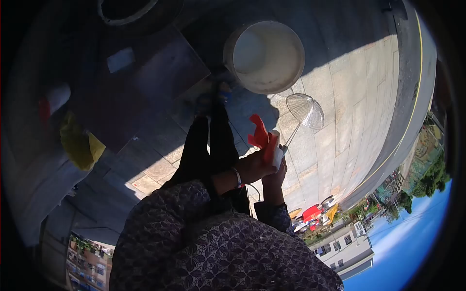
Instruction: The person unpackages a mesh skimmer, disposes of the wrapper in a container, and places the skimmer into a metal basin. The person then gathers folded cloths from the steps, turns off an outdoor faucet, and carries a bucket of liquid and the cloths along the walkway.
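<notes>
My left hand (257, 166), with a bracelet at its wrist, is closed on a red and white cloth or bag (261, 136). Just beside and partly behind it, my right hand (276, 178) is closed at the handle end of a round wire skimmer (305, 111); the white part of the bundle lies against that handle. The mesh head of the skimmer points up and away, over sunlit paving. Above it stands a large pale round bucket (296, 56), open at the top. The fingers of both hands are partly hidden.
A dark board or tabletop (165, 72) with a pale sheet (121, 60) is at upper left. A yellow bag (80, 145) and a red and white bag (56, 99) lie at far left. Another round vessel (124, 21) shows at the top. Parked vehicles (313, 213) are at lower right.
</notes>
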### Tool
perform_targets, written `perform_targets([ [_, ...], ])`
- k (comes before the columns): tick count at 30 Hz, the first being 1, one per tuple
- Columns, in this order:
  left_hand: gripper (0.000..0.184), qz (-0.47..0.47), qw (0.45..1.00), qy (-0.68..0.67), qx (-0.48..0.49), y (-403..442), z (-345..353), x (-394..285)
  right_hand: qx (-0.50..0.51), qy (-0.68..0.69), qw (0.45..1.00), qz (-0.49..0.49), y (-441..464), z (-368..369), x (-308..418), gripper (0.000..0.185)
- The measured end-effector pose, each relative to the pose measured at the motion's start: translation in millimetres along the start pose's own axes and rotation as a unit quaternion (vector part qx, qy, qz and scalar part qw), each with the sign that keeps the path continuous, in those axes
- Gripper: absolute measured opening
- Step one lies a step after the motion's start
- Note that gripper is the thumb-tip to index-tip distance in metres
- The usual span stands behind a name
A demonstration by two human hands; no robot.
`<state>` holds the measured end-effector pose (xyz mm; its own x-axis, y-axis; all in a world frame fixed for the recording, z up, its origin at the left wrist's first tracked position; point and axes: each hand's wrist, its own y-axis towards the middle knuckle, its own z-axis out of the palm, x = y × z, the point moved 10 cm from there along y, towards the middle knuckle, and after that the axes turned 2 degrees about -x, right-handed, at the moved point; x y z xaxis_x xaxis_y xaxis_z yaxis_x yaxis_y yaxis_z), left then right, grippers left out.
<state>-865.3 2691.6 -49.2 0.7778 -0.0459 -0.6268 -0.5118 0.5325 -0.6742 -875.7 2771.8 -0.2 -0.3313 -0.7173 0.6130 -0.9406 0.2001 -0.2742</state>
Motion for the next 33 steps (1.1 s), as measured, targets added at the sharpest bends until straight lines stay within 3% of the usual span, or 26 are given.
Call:
perform_targets([
  [1, 0.066, 0.01, 1.0, -0.011, -0.01, -3, 2, 4, 0.047, 0.026, 0.996, 0.074, -6, 7, -19, 0.034],
  [3, 0.067, 0.128, 0.989, 0.049, -0.065, -15, -1, -12, 0.073, -0.008, 0.997, 0.024, -14, 10, -11, 0.036],
  [4, 0.067, 0.136, 0.987, 0.041, -0.074, -18, 1, -9, 0.054, 0.265, 0.949, 0.164, -27, 22, -32, 0.044],
  [5, 0.07, 0.091, 0.988, -0.005, -0.128, -20, -5, 5, 0.034, 0.51, 0.808, 0.293, -48, 45, -51, 0.052],
  [6, 0.073, 0.046, 0.982, -0.052, -0.178, -23, -8, 19, 0.064, 0.578, 0.752, 0.309, -62, 60, -72, 0.057],
  [7, 0.076, 0.0, 0.969, -0.1, -0.225, -29, -11, 30, 0.098, 0.457, 0.847, 0.253, -60, 50, -58, 0.051],
  [8, 0.07, 0.015, 0.956, -0.166, -0.241, -42, -21, 12, 0.118, 0.32, 0.92, 0.194, -57, 40, -41, 0.046],
  [9, 0.058, -0.041, 0.948, -0.212, -0.235, -56, -27, 7, 0.13, 0.324, 0.917, 0.192, -59, 39, -35, 0.042],
  [11, 0.045, 0.015, 0.939, -0.135, -0.316, -61, -46, 18, 0.154, 0.332, 0.912, 0.187, -61, 38, -25, 0.034],
  [12, 0.045, 0.02, 0.937, -0.138, -0.322, -54, -46, 44, 0.132, 0.247, 0.958, 0.066, -55, 24, 1, 0.036],
  [13, 0.039, 0.056, 0.935, -0.085, -0.34, -43, -50, 68, 0.154, 0.37, 0.906, 0.134, -56, 33, -9, 0.035],
  [15, 0.034, 0.095, 0.929, -0.03, -0.356, -51, -58, 69, 0.146, 0.593, 0.739, 0.286, -63, 48, -31, 0.034],
  [17, 0.03, -0.049, 0.931, -0.12, -0.34, -69, -65, 76, 0.172, 0.52, 0.739, 0.392, -63, 52, -22, 0.038],
  [18, 0.028, 0.014, 0.925, -0.041, -0.377, -63, -71, 94, 0.158, 0.487, 0.783, 0.353, -56, 43, -27, 0.039],
  [19, 0.023, 0.02, 0.919, 0.011, -0.393, -66, -71, 110, 0.141, 0.45, 0.823, 0.315, -49, 33, -31, 0.039],
  [21, 0.015, 0.004, 0.899, 0.176, -0.401, -76, -67, 130, 0.102, 0.467, 0.814, 0.331, -35, 13, -35, 0.031],
  [23, 0.009, -0.028, 0.839, 0.419, -0.346, -76, -56, 145, 0.071, 0.486, 0.834, 0.253, -12, -14, -59, 0.026],
  [24, 0.007, 0.062, 0.825, 0.451, -0.336, -83, -49, 142, 0.042, 0.462, 0.859, 0.217, 2, -29, -74, 0.026],
  [25, 0.015, 0.063, 0.847, 0.355, -0.39, -93, -57, 161, 0.016, 0.438, 0.881, 0.179, 20, -40, -85, 0.026],
  [26, 0.028, -0.07, 0.89, -0.093, -0.44, -100, -64, 235, 0.023, 0.404, 0.895, 0.188, 36, -39, -99, 0.027],
  [27, 0.038, -0.089, 0.91, -0.02, -0.404, -111, -65, 204, 0.03, 0.37, 0.907, 0.199, 51, -36, -112, 0.029],
  [30, 0.04, -0.032, 0.908, -0.022, -0.418, -126, -67, 188, 0.056, 0.371, 0.87, 0.32, 96, 16, -162, 0.043],
  [32, 0.058, -0.138, 0.937, -0.079, -0.312, -122, -56, 218, 0.007, 0.343, 0.876, 0.338, 136, 43, -191, 0.038],
  [33, 0.058, -0.144, 0.935, -0.079, -0.314, -124, -57, 230, 0.001, 0.387, 0.851, 0.356, 153, 64, -203, 0.04],
])
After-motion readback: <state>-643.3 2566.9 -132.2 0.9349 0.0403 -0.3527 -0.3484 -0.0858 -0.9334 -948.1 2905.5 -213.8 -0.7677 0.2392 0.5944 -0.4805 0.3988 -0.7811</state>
